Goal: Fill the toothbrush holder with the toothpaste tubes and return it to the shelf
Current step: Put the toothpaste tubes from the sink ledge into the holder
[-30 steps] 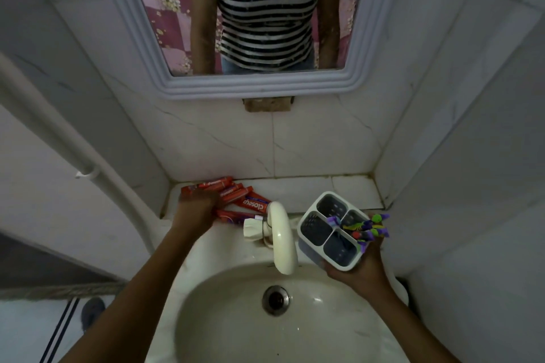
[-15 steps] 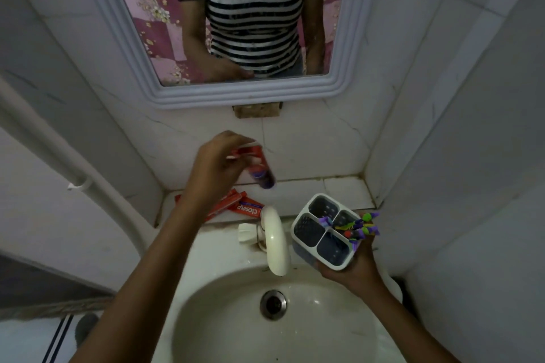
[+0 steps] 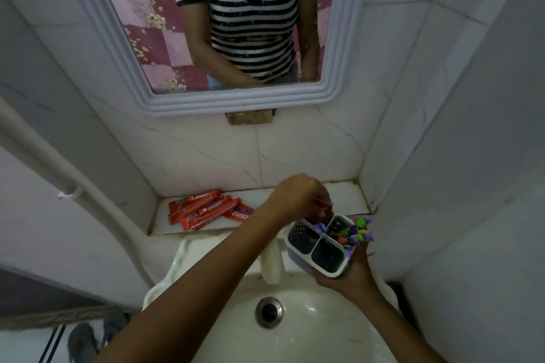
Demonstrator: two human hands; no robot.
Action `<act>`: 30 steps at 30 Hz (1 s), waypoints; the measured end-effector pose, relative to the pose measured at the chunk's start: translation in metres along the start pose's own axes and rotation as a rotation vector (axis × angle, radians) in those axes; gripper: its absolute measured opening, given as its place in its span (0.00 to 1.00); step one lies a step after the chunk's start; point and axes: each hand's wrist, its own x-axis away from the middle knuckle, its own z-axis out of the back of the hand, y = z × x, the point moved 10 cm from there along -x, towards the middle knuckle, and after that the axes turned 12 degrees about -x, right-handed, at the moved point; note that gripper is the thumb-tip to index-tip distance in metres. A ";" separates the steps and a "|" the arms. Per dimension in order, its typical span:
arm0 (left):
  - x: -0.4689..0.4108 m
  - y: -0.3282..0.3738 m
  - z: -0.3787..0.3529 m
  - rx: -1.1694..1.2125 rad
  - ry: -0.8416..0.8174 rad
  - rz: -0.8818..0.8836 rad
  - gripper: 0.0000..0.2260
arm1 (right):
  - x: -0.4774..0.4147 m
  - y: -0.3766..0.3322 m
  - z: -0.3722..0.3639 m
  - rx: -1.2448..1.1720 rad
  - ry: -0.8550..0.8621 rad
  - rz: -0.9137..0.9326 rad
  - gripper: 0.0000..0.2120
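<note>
My right hand (image 3: 352, 272) holds a white toothbrush holder (image 3: 321, 270) with several dark compartments over the right side of the sink. Purple and green toothbrushes (image 3: 358, 234) stick out of its right compartment. My left hand (image 3: 298, 193) is above the holder's far-left compartment, pinching a red toothpaste tube (image 3: 324, 211) whose lower end is inside that compartment. Several more red toothpaste tubes (image 3: 203, 209) lie in a pile on the left part of the tiled shelf (image 3: 348, 196) behind the sink.
A white tap (image 3: 272, 262) juts over the basin (image 3: 309, 330) with its drain (image 3: 268, 311). Tiled walls close in on both sides; a white pipe (image 3: 88, 197) runs down the left. A mirror (image 3: 236, 23) hangs above. Shoes (image 3: 82, 339) lie on the floor.
My left hand picked a tube from the shelf pile, lifted it, then carried it right and down into the holder. The holder stays in my right hand.
</note>
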 end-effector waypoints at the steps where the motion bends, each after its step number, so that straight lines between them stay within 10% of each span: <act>1: -0.002 0.002 -0.008 -0.074 -0.049 -0.010 0.12 | 0.000 -0.002 0.002 0.003 0.005 0.007 0.57; 8: 0.008 -0.024 0.004 0.026 0.008 0.021 0.07 | 0.003 0.005 -0.013 -0.001 -0.055 -0.008 0.58; 12: 0.049 -0.117 -0.002 0.216 0.156 0.339 0.08 | 0.011 -0.002 -0.019 0.060 -0.046 0.048 0.59; 18: 0.150 -0.219 -0.036 -0.182 0.248 0.657 0.27 | 0.005 -0.001 -0.004 0.090 0.050 0.025 0.47; 22: 0.199 -0.257 -0.044 -0.075 0.287 0.954 0.18 | 0.009 0.006 -0.012 0.164 0.057 0.057 0.43; 30: 0.179 -0.272 -0.065 -0.101 0.215 0.853 0.19 | 0.030 0.018 -0.043 0.572 -0.033 0.153 0.37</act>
